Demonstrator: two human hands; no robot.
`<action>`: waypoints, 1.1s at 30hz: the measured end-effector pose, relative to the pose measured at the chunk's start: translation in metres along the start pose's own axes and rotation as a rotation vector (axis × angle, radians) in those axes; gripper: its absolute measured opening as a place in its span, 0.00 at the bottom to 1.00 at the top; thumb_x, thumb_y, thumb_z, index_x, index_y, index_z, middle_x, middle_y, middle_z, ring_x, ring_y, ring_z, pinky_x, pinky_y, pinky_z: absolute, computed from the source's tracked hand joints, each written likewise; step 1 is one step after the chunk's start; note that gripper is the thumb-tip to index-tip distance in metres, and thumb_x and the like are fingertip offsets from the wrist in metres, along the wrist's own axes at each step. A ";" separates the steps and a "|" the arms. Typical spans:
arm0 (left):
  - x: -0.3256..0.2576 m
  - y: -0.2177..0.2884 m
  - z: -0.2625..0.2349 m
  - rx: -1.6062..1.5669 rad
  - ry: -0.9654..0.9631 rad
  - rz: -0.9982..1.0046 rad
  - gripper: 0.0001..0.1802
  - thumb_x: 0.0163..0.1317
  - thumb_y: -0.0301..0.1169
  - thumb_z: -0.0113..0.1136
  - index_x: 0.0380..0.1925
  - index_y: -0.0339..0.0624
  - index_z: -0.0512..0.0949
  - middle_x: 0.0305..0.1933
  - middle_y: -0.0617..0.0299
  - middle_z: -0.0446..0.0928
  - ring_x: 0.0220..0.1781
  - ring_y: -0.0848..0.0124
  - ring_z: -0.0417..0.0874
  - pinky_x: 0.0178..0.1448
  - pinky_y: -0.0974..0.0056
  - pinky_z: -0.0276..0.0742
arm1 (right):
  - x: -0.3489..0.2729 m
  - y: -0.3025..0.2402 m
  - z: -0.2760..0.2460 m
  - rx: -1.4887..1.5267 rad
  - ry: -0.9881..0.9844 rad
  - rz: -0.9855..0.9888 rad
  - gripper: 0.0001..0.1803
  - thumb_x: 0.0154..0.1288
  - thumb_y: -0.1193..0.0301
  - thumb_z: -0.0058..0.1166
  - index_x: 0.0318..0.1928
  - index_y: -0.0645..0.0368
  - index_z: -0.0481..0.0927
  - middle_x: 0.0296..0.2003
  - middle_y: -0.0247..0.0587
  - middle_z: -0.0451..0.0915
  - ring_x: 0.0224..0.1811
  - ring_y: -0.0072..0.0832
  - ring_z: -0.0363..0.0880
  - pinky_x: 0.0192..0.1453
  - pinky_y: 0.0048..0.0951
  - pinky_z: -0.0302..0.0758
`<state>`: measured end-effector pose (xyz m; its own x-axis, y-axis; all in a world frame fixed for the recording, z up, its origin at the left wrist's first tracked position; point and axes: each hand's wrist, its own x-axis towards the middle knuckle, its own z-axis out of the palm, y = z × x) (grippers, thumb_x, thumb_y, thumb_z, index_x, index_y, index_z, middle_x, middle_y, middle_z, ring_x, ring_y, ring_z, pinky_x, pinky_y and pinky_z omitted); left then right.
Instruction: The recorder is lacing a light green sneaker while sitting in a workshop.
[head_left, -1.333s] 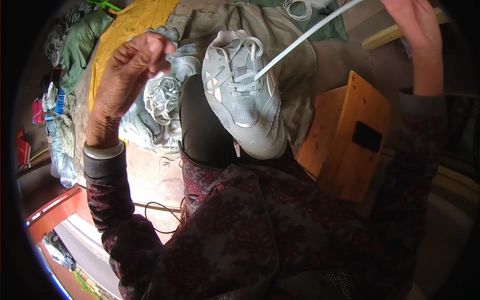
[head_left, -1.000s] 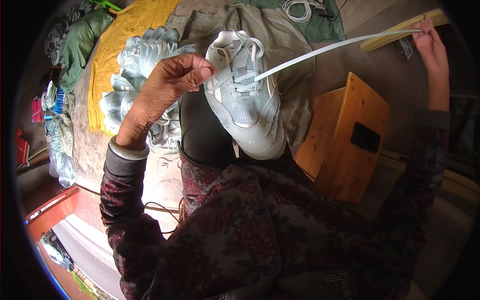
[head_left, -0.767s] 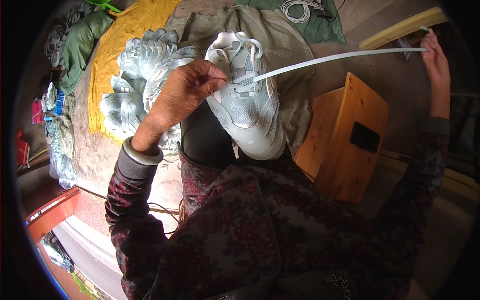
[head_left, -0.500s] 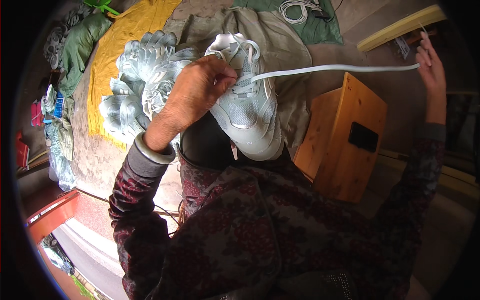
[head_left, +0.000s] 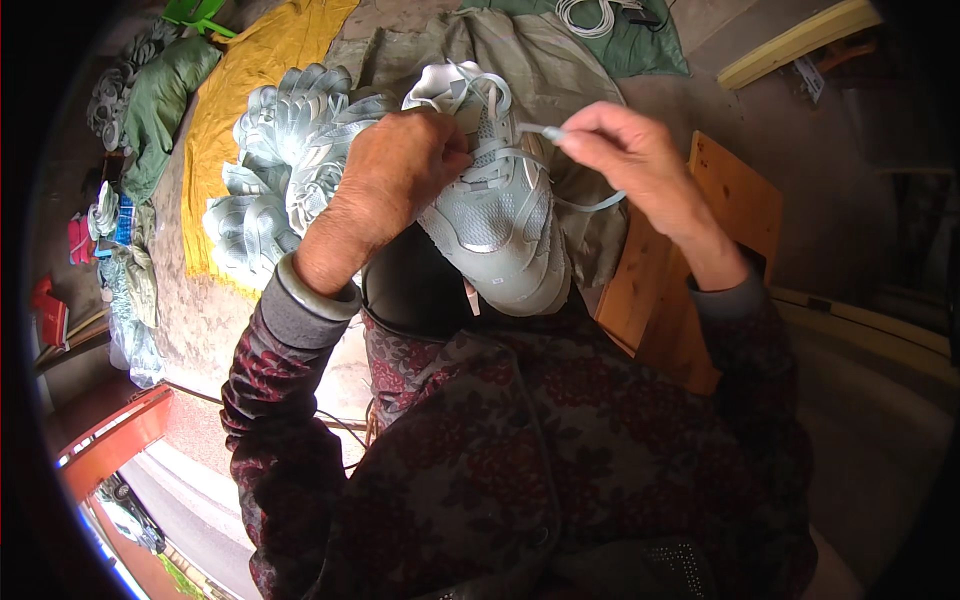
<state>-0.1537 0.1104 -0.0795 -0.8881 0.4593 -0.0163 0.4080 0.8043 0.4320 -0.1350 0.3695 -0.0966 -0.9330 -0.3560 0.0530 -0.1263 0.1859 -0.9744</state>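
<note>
At twelve o'clock a grey shoe is seen, toe toward six, its lace pinched near one end by the right hand at the shoe's two o'clock, while the left hand is curled at its ten, what is gripped there being hidden, and piled shoes are seen at nine.

I wear a dark jacket with red flowers, a seam down its front and small pale dots at its near right. The pattern runs along my left sleeve and, more dimly, my right sleeve. Plain grey cuffs edge both, leaving my left hand and right hand bare.
</note>
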 end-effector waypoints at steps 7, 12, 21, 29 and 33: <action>0.009 -0.009 0.002 -0.076 -0.073 -0.005 0.06 0.54 0.26 0.64 0.32 0.36 0.81 0.28 0.56 0.80 0.30 0.66 0.82 0.39 0.64 0.78 | 0.006 0.016 0.038 0.079 0.038 0.011 0.07 0.68 0.73 0.60 0.39 0.66 0.82 0.32 0.29 0.80 0.36 0.13 0.76 0.42 0.20 0.76; 0.009 -0.031 0.005 -0.659 -0.177 -0.030 0.04 0.54 0.22 0.65 0.28 0.34 0.80 0.25 0.66 0.77 0.30 0.80 0.75 0.39 0.71 0.76 | 0.003 0.015 0.050 -0.010 0.122 -0.005 0.04 0.67 0.76 0.59 0.37 0.65 0.80 0.33 0.35 0.80 0.35 0.18 0.79 0.41 0.22 0.78; 0.007 -0.032 0.004 -0.611 -0.197 0.008 0.04 0.61 0.23 0.64 0.32 0.35 0.78 0.29 0.72 0.73 0.34 0.83 0.71 0.40 0.74 0.72 | 0.006 0.016 0.068 -0.367 0.294 -0.125 0.04 0.61 0.73 0.62 0.36 0.56 0.80 0.35 0.38 0.79 0.35 0.37 0.82 0.38 0.34 0.78; 0.002 -0.038 0.007 -0.643 -0.194 0.019 0.06 0.64 0.26 0.64 0.35 0.35 0.78 0.30 0.72 0.73 0.35 0.83 0.70 0.41 0.74 0.71 | 0.009 0.013 0.085 -0.528 0.378 -0.206 0.07 0.56 0.74 0.65 0.32 0.53 0.77 0.31 0.36 0.76 0.32 0.41 0.79 0.35 0.39 0.75; 0.003 -0.038 0.007 -0.649 -0.204 0.031 0.07 0.66 0.28 0.64 0.37 0.35 0.78 0.32 0.72 0.74 0.36 0.83 0.70 0.42 0.74 0.71 | 0.010 0.026 0.100 -0.448 0.463 -0.212 0.08 0.56 0.75 0.65 0.31 0.55 0.77 0.31 0.37 0.76 0.32 0.39 0.80 0.34 0.38 0.75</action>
<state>-0.1703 0.0842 -0.1024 -0.7944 0.5916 -0.1375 0.1663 0.4296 0.8876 -0.1141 0.2791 -0.1436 -0.9084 -0.0163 0.4178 -0.3565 0.5523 -0.7536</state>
